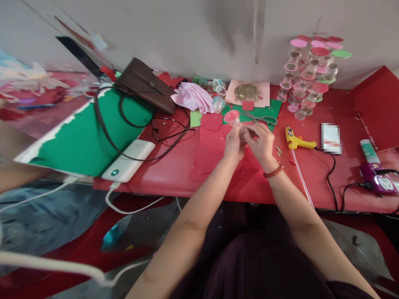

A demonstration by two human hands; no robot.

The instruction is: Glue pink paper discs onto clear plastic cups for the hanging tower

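My left hand [234,143] is closed around the lower end of a small clear plastic cup [231,118] with a pinkish-red top, which juts out beyond the fingers. Right beside it, my right hand [261,141] has its fingertips pinched together against the left fingers. What they pinch is hidden. Under both hands lie sheets of red paper [212,151]. Just beyond them, grey-handled scissors [264,120] rest on a green sheet [274,109]. To the right of my right hand sits a yellow glue gun [299,141] with a clear glue stick trailing from it.
Several cups with coloured paper discs form stacked columns [308,74] at the back right. A brown bag [148,85], pink cloth [195,97], white power bank [129,160] and green board [84,133] lie left. A purple device [380,178] with cables stands right. Another person's arm [15,176] shows far left.
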